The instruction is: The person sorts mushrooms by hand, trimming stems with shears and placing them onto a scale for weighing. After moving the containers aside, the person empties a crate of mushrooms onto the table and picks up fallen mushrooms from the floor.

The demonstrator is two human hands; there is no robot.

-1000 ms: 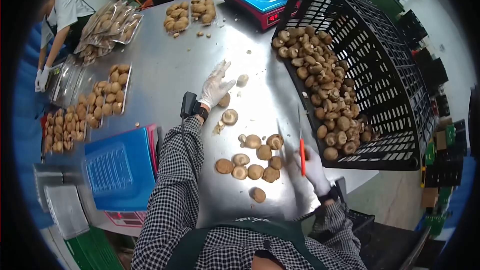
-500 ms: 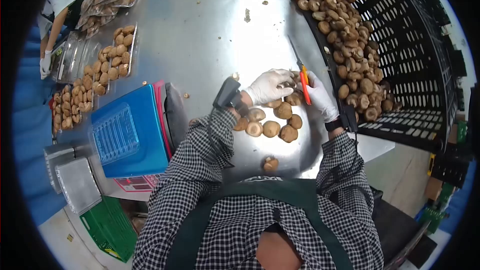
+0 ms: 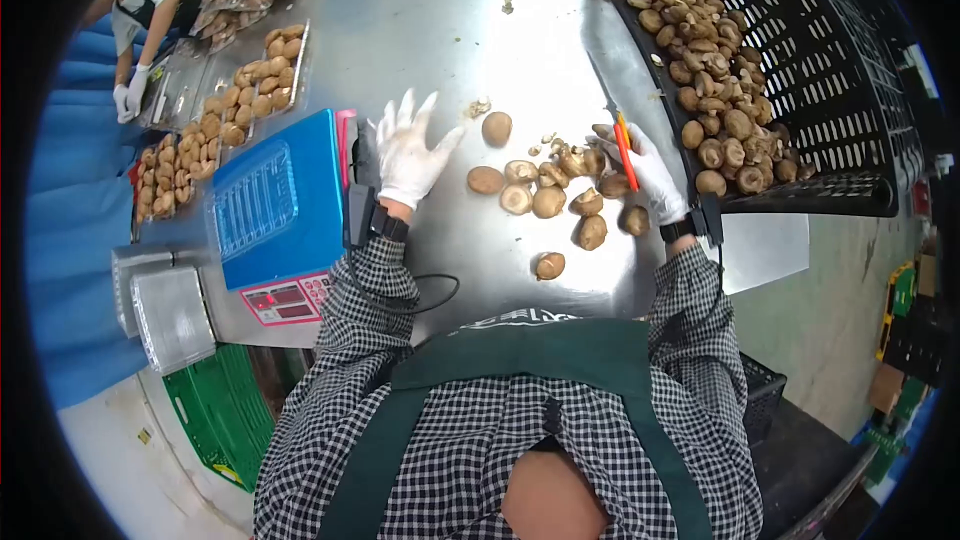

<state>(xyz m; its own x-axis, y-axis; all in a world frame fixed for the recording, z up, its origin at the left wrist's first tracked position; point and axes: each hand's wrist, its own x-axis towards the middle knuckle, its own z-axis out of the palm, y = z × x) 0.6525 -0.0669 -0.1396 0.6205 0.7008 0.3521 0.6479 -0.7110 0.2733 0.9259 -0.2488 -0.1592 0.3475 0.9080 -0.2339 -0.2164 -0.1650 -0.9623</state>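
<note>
My left hand, in a white glove, is spread wide with nothing in it, close to the right side of the blue-topped scale. In my gloved right hand is an orange-handled knife, its thin blade pointing away from me. Shiitake mushrooms lie loosely grouped on the steel table between my hands, some cap up, some gills up. One brown mushroom sits apart behind the group, beside small stem scraps. Another mushroom lies nearer to me.
A black crate on the right holds a heap of mushrooms. An empty clear tray rests on the scale. Filled mushroom trays line the left, where a co-worker's gloved hands show. A green crate stands lower left.
My left hand has left the mushrooms and moved left toward the scale, its fingers opening. My right hand keeps the knife, shifting slightly right. The mushrooms are more spread out.
</note>
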